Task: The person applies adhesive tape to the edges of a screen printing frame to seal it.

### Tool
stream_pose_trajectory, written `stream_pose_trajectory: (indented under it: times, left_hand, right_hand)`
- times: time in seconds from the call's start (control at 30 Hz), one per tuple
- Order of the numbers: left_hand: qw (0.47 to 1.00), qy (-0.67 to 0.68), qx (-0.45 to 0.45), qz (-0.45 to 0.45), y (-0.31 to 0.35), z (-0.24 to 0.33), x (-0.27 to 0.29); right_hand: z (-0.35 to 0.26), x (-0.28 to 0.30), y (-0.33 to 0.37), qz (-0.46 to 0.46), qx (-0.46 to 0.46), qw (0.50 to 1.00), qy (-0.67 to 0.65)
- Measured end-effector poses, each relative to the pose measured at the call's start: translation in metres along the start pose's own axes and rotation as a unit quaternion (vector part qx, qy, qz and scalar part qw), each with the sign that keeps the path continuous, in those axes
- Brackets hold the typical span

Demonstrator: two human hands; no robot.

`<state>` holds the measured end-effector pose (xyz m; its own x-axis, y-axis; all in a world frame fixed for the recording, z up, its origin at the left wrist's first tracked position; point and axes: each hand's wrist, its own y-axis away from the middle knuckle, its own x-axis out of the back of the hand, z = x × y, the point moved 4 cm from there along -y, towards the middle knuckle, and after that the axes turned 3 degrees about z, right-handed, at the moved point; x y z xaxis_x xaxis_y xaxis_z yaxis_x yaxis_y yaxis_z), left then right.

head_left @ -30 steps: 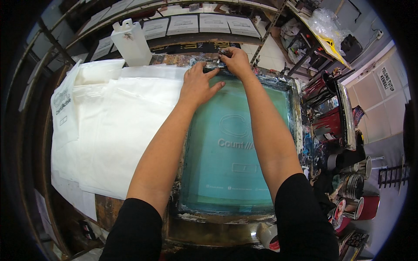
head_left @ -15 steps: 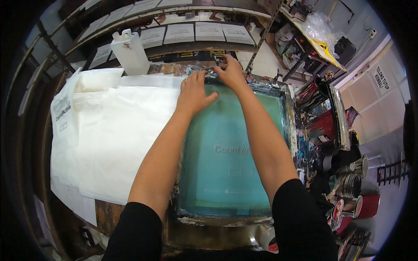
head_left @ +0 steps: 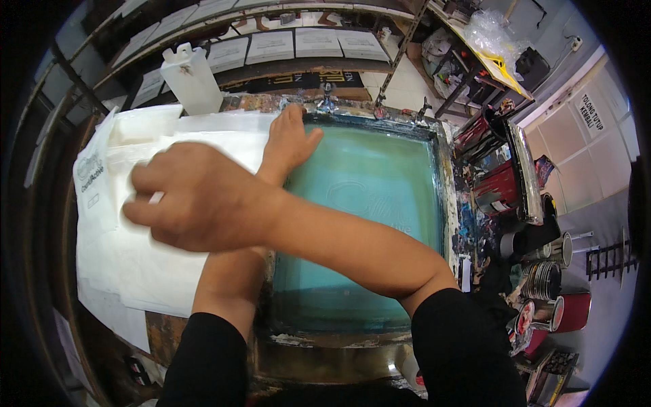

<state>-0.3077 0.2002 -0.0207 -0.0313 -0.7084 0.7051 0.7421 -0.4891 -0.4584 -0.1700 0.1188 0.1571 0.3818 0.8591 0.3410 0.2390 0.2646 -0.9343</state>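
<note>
A screen-printing frame [head_left: 366,268] with blue-green mesh lies flat in front of me. On its far left corner rests my left hand [head_left: 288,139], open, fingers stretched and thumb apart over the rim. My right forearm crosses above the mesh and my left arm. At its end my right hand [head_left: 203,197] hovers over a pile of white sheets [head_left: 163,278]. It is blurred by motion, with fingers that look curled; whether anything is in them cannot be made out. Metal clamps [head_left: 327,95] stand along the frame's far edge.
A white plastic jug [head_left: 192,80] stands behind the sheets. Past the table, racks hold several printed sheets [head_left: 271,46]. At the right are ink-stained cans [head_left: 498,186], several stacked tins [head_left: 542,278] and a side table [head_left: 508,78] with clear plastic wrap on it.
My right hand has left the clamp at the frame's far edge and swung left and nearer, over the white sheets. My left hand stays at the far left corner. The view has shifted slightly.
</note>
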Motion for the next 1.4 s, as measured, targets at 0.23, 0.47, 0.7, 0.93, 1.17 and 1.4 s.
stream_pose_trajectory:
  times: [0.23,0.47,0.7,0.93,1.17,1.4]
  left_hand:
    - [0.999,-0.008,0.027,-0.019,0.003,-0.007,-0.002]
    - [0.999,-0.035,-0.004,0.026,0.005,0.0,0.002]
    - [0.995,0.026,0.084,-0.039,-0.003,-0.016,-0.006]
    - [0.997,0.014,-0.066,0.032,0.007,-0.033,-0.012]
    - [0.998,0.039,0.018,0.043,-0.001,-0.007,-0.001]
    - [0.998,0.037,0.012,0.044,0.001,-0.006,-0.001]
  right_hand:
    - [0.074,0.062,0.097,-0.098,-0.236,0.957,0.14]
    - [0.178,0.239,0.208,-0.082,-0.532,0.702,0.466]
    - [0.166,0.168,0.161,-0.243,-0.444,0.771,0.386]
    - [0.087,0.086,0.079,-0.114,-0.255,0.956,0.088]
    - [0.157,0.182,0.155,-0.16,-0.341,0.872,0.312]
    - [0.215,0.231,0.172,-0.401,-0.411,0.706,0.415]
